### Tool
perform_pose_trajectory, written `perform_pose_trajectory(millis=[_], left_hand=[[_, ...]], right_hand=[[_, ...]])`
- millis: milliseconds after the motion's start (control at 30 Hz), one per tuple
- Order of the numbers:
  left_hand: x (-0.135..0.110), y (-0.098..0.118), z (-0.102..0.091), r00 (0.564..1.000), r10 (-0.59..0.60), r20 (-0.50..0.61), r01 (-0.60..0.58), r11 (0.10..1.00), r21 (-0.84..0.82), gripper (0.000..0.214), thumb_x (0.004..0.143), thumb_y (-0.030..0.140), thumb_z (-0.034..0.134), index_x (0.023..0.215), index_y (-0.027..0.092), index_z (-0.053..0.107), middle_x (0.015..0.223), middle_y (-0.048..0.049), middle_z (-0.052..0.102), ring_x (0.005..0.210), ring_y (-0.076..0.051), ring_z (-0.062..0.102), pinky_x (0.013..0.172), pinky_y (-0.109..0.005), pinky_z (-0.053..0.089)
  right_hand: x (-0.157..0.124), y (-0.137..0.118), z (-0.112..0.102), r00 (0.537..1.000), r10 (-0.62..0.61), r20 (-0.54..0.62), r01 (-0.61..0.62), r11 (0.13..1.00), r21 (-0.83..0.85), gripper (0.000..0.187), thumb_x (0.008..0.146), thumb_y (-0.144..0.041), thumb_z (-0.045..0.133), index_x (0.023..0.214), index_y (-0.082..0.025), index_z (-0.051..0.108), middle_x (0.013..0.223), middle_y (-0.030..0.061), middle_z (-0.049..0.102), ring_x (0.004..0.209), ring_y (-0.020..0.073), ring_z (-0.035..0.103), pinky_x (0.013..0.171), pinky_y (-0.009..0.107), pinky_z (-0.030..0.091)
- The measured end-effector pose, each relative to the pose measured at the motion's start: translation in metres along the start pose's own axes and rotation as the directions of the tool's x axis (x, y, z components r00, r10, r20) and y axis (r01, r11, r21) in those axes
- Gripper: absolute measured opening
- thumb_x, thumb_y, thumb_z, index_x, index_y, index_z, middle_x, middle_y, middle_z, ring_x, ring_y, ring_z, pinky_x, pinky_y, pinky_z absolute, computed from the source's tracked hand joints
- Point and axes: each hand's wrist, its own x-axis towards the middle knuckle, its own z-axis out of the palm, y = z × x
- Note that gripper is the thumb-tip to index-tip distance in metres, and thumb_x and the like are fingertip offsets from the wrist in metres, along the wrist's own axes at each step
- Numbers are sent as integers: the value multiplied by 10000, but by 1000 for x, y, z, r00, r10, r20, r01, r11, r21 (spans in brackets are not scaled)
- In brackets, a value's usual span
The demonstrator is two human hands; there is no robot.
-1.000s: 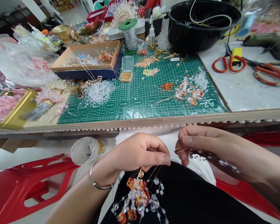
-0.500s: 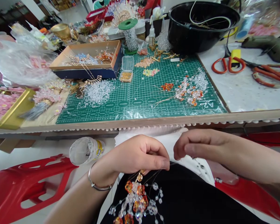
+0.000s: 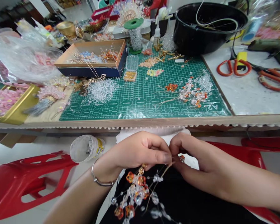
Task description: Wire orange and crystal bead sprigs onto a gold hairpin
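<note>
1. As the left hand (image 3: 146, 151) pinches tight on the beaded ornament (image 3: 138, 199), it hangs on the near side of the green cutting mat (image 3: 142, 91), long axis running away from the mat, loose sprays fanning downward!
2. Orange flowers, clear beads, gold links by the pinch!
3. And the right hand (image 3: 189, 155) meets those fingertips; its exact hold, I can't tell.

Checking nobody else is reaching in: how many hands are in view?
2: left hand, holding the beaded spray; right hand, close beside its fingertips. No other hands show.
</note>
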Motion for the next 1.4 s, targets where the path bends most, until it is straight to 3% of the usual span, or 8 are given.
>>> perform_pose_trajectory(millis=[233,367,533,733,900,1067,1267,1400], left_hand=[[-1,1,-1,999,-37,-7,37,997,69,87,823,241,718,817,154,711,638,35,586,489,-59,490,446,-185,338],[-3,1,-4,995,-14,-101,27,990,136,120,828,275,716,822,155,711,598,48,564,494,-62,484,464,-187,337],[-1,2,-2,987,58,-148,-33,986,166,108,822,267,718,809,160,708,562,61,556,489,-67,470,496,-210,345],[-2,5,3,978,92,-185,-42,965,259,134,826,288,683,775,165,699,557,65,531,512,-75,445,510,-225,319],[-8,-2,-3,954,147,-260,-51,938,343,166,855,306,657,767,171,699,554,74,485,518,-78,399,493,-228,300],[-16,-6,5,804,398,-442,-12,755,656,132,904,264,646,830,205,738,561,75,534,544,-91,479,548,-243,325],[-15,-3,29,627,747,-221,-129,380,916,220,912,367,725,1004,172,770,555,56,586,516,-121,498,557,-292,314],[-9,-4,27,602,772,-203,-139,352,926,200,946,164,608,795,172,739,604,30,657,557,-117,535,565,-295,316]], right_hand=[[5,3,-6,989,148,20,-149,986,74,170,964,-270,460,803,-230,492,686,-37,465,599,110,406,498,210,360],[4,6,-22,980,201,11,-201,978,53,348,1015,-463,420,794,-226,547,680,-24,490,610,124,442,513,235,375],[7,-2,-29,981,133,141,-117,986,-117,281,1002,-311,373,778,-232,523,691,-16,583,637,143,532,579,273,402],[12,-4,-11,996,73,-44,-77,993,-88,231,967,-311,483,793,-230,612,704,-9,636,627,137,540,559,254,414],[11,13,-15,968,205,-146,-215,975,-59,285,936,-408,526,729,-229,606,625,-19,563,576,135,502,496,235,398],[16,28,-20,936,260,-239,-299,944,-142,276,915,-424,535,739,-226,612,610,-25,563,551,130,495,475,231,369],[26,25,-4,946,154,-284,-224,946,-233,197,830,-301,570,654,-223,526,554,-37,507,523,116,390,487,259,258],[22,17,-3,972,81,-220,-130,968,-215,207,864,-298,550,671,-223,540,557,-40,506,530,117,404,502,256,302]])
